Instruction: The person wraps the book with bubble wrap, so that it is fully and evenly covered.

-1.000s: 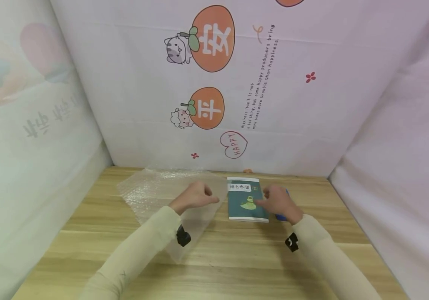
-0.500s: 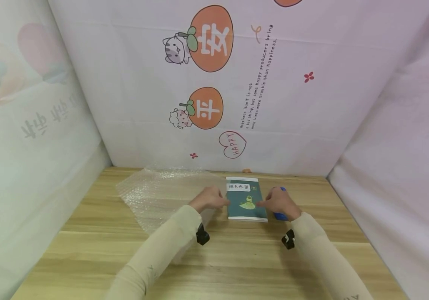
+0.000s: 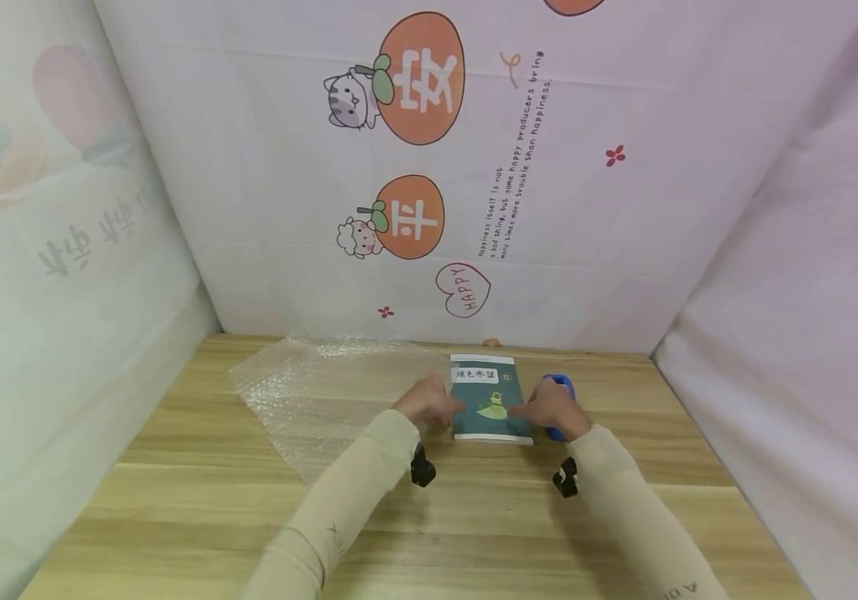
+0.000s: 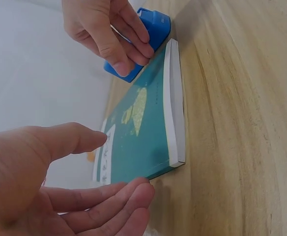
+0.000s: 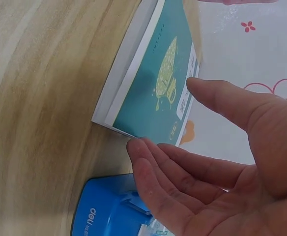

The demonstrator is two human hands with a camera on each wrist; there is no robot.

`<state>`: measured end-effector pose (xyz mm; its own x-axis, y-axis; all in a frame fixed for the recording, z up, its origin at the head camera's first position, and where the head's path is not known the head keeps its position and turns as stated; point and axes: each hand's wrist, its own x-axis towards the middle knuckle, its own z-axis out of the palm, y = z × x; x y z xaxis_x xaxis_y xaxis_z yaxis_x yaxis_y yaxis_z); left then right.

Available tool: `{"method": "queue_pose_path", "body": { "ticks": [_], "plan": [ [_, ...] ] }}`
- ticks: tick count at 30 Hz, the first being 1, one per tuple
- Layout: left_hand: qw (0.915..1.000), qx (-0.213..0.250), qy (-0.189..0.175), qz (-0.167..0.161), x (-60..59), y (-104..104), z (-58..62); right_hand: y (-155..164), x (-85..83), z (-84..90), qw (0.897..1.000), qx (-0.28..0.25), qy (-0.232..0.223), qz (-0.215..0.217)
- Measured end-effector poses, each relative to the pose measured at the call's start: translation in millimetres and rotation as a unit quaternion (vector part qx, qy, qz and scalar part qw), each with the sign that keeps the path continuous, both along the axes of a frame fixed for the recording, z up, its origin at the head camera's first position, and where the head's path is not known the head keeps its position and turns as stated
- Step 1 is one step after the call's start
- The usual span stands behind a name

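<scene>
A green book (image 3: 490, 398) with white bands and a yellow-green drawing lies flat on the table. My left hand (image 3: 431, 402) is at its left edge. In the left wrist view that hand's thumb (image 4: 79, 139) is over the cover and its fingers are low beside the edge. My right hand (image 3: 551, 406) is at the opposite edge, thumb and fingers spread apart in the right wrist view, fingertips near the book's side. Whether either hand touches the book is hard to tell. Behind the right hand stands a blue plastic desk item (image 5: 104, 209) marked "deli", partly hidden.
A clear sheet of bubble wrap (image 3: 301, 383) lies on the wooden table (image 3: 196, 492) left of the book, partly under the left forearm. Printed white cloth (image 3: 286, 208) encloses the table at the back and both sides.
My left hand has moved right, from over the bubble wrap to the book's left edge. My right hand has shifted only slightly, uncovering more of the blue item. The book stays in place.
</scene>
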<state>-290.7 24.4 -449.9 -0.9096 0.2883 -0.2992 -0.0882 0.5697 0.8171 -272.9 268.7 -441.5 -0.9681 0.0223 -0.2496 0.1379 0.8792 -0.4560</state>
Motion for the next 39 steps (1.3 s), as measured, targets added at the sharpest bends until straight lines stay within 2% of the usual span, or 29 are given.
{"method": "queue_pose_path", "body": {
  "ticks": [4, 12, 16, 18, 23, 28, 39],
  "plan": [
    [0.9985, 0.036, -0.035, 0.019, -2.9, 1.8, -5.5, -2.9, -1.2, -3.2, 1.000, 0.002, 0.003, -0.003],
    [0.9983, 0.039, -0.040, 0.016, -4.5, 0.4, -9.6, -3.1, -3.8, -8.7, 1.000, -0.001, -0.015, -0.027],
    [0.9947, 0.080, -0.060, 0.024, -4.0, -0.6, -12.7, -3.8, -2.7, -10.7, 0.999, -0.011, -0.028, -0.037],
    [0.9939, 0.086, -0.065, 0.026, -4.9, -1.0, -14.9, -4.7, -2.0, -11.2, 0.999, -0.009, -0.030, -0.040],
    [0.9956, 0.068, -0.060, 0.023, -9.3, -1.6, -18.9, -7.3, -1.2, -11.6, 0.999, 0.005, -0.017, -0.034],
    [0.9954, 0.071, -0.061, 0.019, -13.1, -2.7, -20.3, -9.7, -2.1, -11.1, 1.000, 0.009, 0.003, -0.030],
    [0.9969, 0.045, -0.061, 0.020, -14.0, -2.3, -22.0, -12.6, -3.3, -13.6, 0.999, 0.011, -0.020, -0.046]
  ]
}}
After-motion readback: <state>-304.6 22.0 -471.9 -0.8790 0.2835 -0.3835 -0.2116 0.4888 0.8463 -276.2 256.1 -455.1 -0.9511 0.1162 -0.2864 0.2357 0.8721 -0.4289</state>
